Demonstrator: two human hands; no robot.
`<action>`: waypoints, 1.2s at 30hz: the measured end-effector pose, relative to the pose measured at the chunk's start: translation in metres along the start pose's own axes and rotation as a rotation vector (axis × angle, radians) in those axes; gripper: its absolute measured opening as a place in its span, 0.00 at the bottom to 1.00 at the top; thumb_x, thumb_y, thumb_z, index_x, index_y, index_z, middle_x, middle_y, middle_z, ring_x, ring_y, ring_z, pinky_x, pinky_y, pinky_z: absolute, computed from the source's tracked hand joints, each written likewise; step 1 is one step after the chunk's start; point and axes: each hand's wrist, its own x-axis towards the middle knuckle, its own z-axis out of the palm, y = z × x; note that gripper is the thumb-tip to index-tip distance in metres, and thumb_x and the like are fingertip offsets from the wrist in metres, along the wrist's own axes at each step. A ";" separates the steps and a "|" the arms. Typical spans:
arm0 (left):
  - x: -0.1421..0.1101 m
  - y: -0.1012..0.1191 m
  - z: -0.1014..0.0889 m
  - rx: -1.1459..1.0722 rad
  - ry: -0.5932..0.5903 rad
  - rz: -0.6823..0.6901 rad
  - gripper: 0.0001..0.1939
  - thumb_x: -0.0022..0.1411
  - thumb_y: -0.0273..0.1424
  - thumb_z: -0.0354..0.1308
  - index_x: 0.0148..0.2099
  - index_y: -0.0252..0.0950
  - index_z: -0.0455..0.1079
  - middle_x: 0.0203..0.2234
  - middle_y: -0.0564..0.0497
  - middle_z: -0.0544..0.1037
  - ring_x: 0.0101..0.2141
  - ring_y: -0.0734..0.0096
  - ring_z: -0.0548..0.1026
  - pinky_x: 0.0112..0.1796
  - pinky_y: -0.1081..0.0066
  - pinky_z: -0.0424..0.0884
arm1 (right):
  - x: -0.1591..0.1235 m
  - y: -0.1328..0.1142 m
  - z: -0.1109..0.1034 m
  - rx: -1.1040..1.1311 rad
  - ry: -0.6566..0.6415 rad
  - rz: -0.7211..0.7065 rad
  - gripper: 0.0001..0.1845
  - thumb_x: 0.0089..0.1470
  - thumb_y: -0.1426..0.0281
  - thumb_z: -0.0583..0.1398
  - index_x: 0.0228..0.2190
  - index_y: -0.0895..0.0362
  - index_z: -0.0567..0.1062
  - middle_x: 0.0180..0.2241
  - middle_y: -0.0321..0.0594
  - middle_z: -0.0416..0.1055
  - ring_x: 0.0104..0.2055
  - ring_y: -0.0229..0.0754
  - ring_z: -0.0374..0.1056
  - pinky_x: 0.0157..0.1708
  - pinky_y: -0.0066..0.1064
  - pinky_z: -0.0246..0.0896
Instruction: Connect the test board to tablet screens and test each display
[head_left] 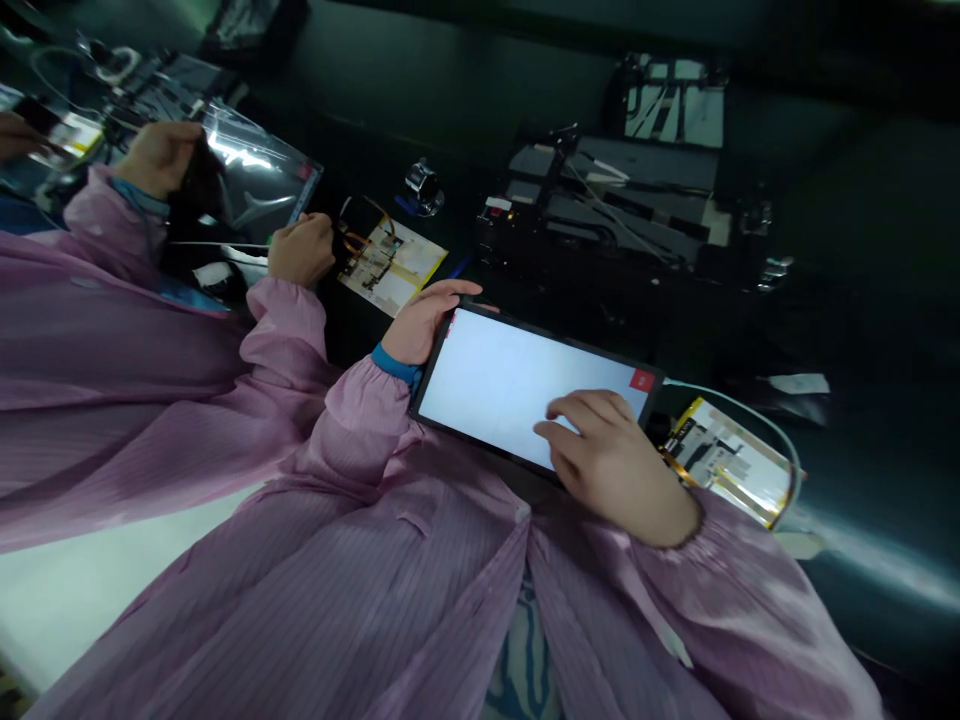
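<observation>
A black-framed tablet (510,380) with a lit white screen and a small red tag at its top right corner sits tilted in front of me. My left hand (424,320) grips its left edge, fingers curled over the top corner. My right hand (611,460) rests on the lower right of the screen, fingers bent and together, touching the glass. Both my sleeves are pink.
A co-worker in pink at the left handles a clear plastic bag (255,180). A circuit board with orange flex cables (386,260) lies behind the tablet; another board (731,465) lies at the right. A black fixture (615,210) stands on the dark bench.
</observation>
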 end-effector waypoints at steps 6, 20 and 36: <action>0.000 0.001 0.000 -0.019 -0.022 -0.009 0.10 0.52 0.31 0.57 0.38 0.32 0.70 0.29 0.44 0.81 0.33 0.58 0.80 0.36 0.65 0.75 | -0.056 0.010 -0.014 0.028 0.037 0.319 0.35 0.53 0.63 0.59 0.60 0.54 0.57 0.61 0.56 0.52 0.64 0.68 0.46 0.55 0.67 0.47; 0.000 -0.003 -0.004 -0.082 -0.090 0.028 0.13 0.49 0.31 0.59 0.39 0.32 0.71 0.29 0.43 0.82 0.33 0.57 0.80 0.38 0.62 0.75 | -0.035 -0.012 -0.009 0.112 -0.027 0.224 0.33 0.57 0.61 0.56 0.61 0.52 0.55 0.67 0.52 0.42 0.69 0.65 0.30 0.58 0.71 0.35; -0.001 -0.006 -0.006 -0.130 -0.141 0.036 0.08 0.55 0.26 0.56 0.38 0.32 0.71 0.30 0.45 0.81 0.33 0.63 0.80 0.44 0.62 0.72 | 0.001 -0.039 0.013 0.024 -0.209 0.106 0.25 0.54 0.61 0.59 0.53 0.51 0.68 0.66 0.47 0.48 0.68 0.69 0.33 0.56 0.75 0.34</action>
